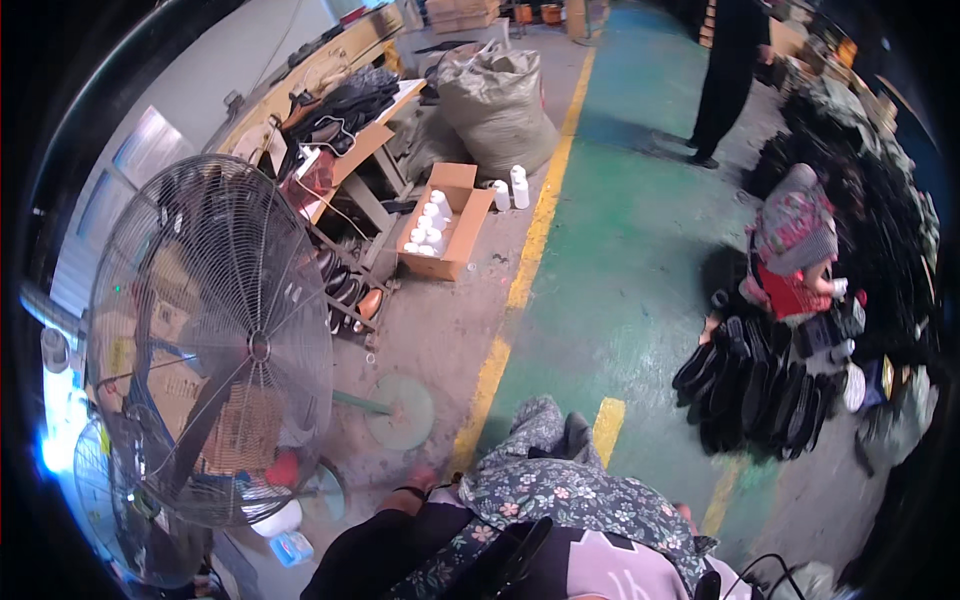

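My left hand (423, 478) shows small and blurred beside my body, just left of the floral apron (590, 500), with a dark band at the wrist. Its fingers are too unclear to make out, and nothing can be seen in it. Of my right hand (684, 513) only a sliver of skin appears at the apron's right edge. The rest is hidden by the cloth. The green round base (398, 412) of a stand fan lies on the floor near my left hand.
A large caged fan (258, 345) stands at left. An open carton (462, 255) of white bottles and a bulging sack (495, 110) sit by a cluttered workbench. At right, a person (795, 235) crouches behind rows of dark shoe soles (755, 390); another person (728, 80) stands farther back.
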Tool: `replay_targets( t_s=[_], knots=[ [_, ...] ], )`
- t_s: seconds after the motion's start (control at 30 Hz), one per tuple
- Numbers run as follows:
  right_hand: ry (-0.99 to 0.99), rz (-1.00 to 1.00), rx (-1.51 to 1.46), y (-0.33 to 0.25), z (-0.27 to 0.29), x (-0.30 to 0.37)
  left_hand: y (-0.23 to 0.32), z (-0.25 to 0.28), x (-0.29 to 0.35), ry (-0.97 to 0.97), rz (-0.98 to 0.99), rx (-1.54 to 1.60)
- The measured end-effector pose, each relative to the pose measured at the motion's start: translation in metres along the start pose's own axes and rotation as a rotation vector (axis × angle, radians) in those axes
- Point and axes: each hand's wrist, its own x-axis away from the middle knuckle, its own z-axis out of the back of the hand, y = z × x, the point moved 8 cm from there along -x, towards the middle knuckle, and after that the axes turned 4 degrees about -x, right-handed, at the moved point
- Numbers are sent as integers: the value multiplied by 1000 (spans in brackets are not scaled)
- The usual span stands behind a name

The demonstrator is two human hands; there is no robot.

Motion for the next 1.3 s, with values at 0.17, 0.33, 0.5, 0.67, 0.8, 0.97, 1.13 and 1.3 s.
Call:
replay_targets(
  t_s=[0.17,0.33,0.5,0.67,0.8,0.97,1.13,1.3],
  knots=[
    [292,-271,-876,-22,187,-194,7,14,-19,-51,98,74],
    [192,-51,-825,-101,305,-330,44,133,-133,75,183,211],
    [13,36,-605,-7,279,-433,153,411,-321,300,-31,-162],
    [-26,138,-347,83,302,-526,305,697,-433,367,21,514],
    [57,256,-131,93,346,-617,449,837,-484,368,-172,641],
    [248,39,79,173,485,-714,574,883,-535,271,-437,397],
    [249,-185,-320,114,712,-815,515,889,-605,71,-310,27],
    [323,-216,-551,43,925,-924,556,921,-600,678,-810,-745]
  ],
)
